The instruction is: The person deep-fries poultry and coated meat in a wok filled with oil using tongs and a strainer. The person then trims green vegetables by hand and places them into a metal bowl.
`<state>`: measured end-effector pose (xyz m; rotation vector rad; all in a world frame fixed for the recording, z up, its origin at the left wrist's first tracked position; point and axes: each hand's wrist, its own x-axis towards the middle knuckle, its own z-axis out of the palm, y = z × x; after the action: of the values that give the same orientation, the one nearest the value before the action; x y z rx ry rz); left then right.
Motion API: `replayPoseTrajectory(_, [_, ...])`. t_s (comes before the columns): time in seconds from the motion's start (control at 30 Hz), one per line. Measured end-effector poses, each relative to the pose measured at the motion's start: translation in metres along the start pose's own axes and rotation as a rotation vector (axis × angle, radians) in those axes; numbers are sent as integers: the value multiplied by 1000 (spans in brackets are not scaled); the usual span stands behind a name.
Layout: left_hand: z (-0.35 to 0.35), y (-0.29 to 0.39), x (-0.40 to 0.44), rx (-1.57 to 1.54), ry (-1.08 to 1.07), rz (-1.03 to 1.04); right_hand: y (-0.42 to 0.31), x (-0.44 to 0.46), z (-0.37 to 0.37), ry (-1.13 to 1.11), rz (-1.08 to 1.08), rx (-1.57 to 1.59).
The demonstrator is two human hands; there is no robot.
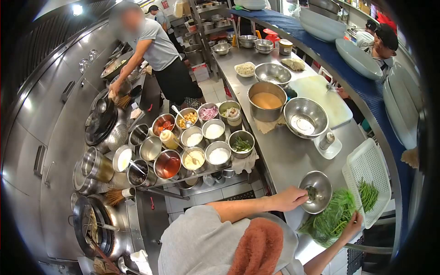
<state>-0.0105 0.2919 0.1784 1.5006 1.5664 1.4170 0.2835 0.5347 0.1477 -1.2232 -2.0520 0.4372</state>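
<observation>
The left hand (293, 198) was found at the rim of the steel bowl (323, 201) on the desk (280, 165), fingers bent; whether its grip held anything could not be determined. The right hand (352, 225) was beside the greens (330, 217), its grip likewise indeterminable. The greens lay between bowl and white basket (372, 156).

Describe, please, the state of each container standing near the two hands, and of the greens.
Small steel bowl: open, some dark green bits inside.
White basket: open, partly filled with green stems.
Leafy greens: heaped, at the right hand.
Large steel bowl: open, no food visible.
White dish: holding a small container.
</observation>
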Motion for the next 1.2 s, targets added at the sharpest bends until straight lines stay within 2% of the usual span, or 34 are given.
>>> replayPoseTrajectory(0.07, [10, -9, 2, 2, 69, 114, -12, 2, -12, 194, 48, 84])
replayPoseTrajectory(0.13, [14, -9, 4, -25, 68, 151, -46, 0, -24, 255, 5, 42])
replayPoseTrajectory(0.2, [18, -8, 6, -55, 57, 191, -79, 0, -29, 460, -240, 141])
replayPoseTrajectory(0.27, [21, -3, 8, -39, -108, 34, -84, -13, -21, 423, -191, 228])
replayPoseTrajectory(0.3, [22, 3, 12, -40, -126, 37, -94, -20, -14, 346, -131, 434])
replayPoseTrajectory(0.37, [28, 21, 23, -368, -269, -175, -123, -37, 2, 233, -19, 751])
replayPoseTrajectory(0.4, [34, 26, 26, -376, -295, -180, -141, -44, 11, 203, 35, 863])
replayPoseTrajectory(0.47, [44, 34, 34, -753, -107, -245, -157, -56, 25, 14, 44, 1050])
replayPoseTrajectory(0.5, [43, 34, 37, -764, -73, -264, -162, -60, 26, 33, 59, 1040])
replayPoseTrajectory(0.53, [41, 35, 40, -767, -94, -270, -166, -63, 27, -59, 72, 1035])
replayPoseTrajectory(0.57, [37, 36, 40, -735, -24, -292, -167, -66, 26, -152, 89, 1030])
replayPoseTrajectory(0.6, [32, 39, 39, -699, 46, -311, -165, -66, 23, -136, 104, 1025])
replayPoseTrajectory(0.67, [25, 41, 35, -771, 21, -353, -158, -66, 18, -314, 100, 981])
replayPoseTrajectory(0.73, [20, 38, 36, -508, 58, -278, -150, -77, 20, -250, 178, 1033])
replayPoseTrajectory(0.8, [18, 30, 33, -340, 108, -105, -143, -72, 21, -345, 179, 857])
replayPoseTrajectory(0.83, [16, 31, 33, -412, 93, -192, -156, -66, 13, -335, 101, 694])
replayPoseTrajectory(0.87, [15, 28, 28, -348, 105, -200, -149, -66, 16, -347, 23, 517])
replayPoseTrajectory(0.93, [10, 32, 27, -241, 141, -243, -147, -71, 15, -488, 106, 431])
replayPoseTrajectory(0.97, [7, 38, 31, -324, 179, -167, -154, -72, 20, -435, 194, 623])
replayPoseTrajectory(1.07, [2, 27, 25, -366, 273, -200, -159, -68, 23, -427, 215, 658])
replayPoseTrajectory(1.2, [-8, 19, 22, -358, 304, -133, -168, -64, 32, -513, 268, 770])
